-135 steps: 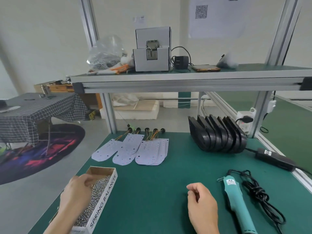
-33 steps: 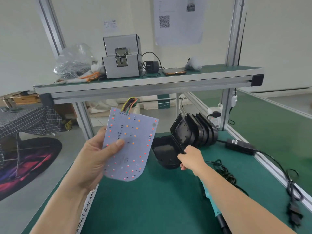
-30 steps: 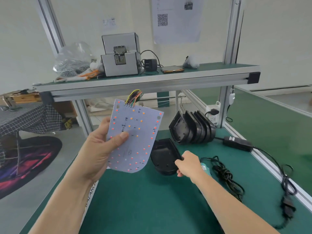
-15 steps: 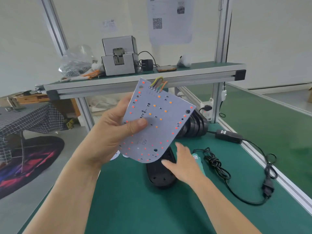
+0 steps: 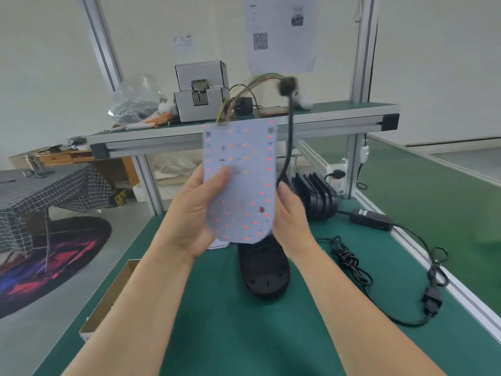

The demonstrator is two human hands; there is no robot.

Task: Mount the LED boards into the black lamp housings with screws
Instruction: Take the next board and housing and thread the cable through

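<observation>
I hold a white LED board (image 5: 244,191) upright in front of me, its rounded end down and its coloured wires arching from the top edge. My left hand (image 5: 195,213) grips its left edge, thumb on the face. My right hand (image 5: 291,215) pinches the board's black cable (image 5: 289,142) at the right edge. One black lamp housing (image 5: 264,270) lies open side up on the green mat, directly below the board. Further black housings (image 5: 315,194) stand stacked behind my right hand.
The screw box's (image 5: 108,297) cardboard edge shows at the mat's left side. A power adapter (image 5: 371,219) with coiled cord (image 5: 349,263) and plug lies at the right. More LED boards (image 5: 218,244) peek out behind my left hand. An overhead shelf (image 5: 244,126) carries a screw feeder.
My right hand left the lone housing on the mat and rose to the board's cable. The board turned upright and moved toward the centre, above that housing.
</observation>
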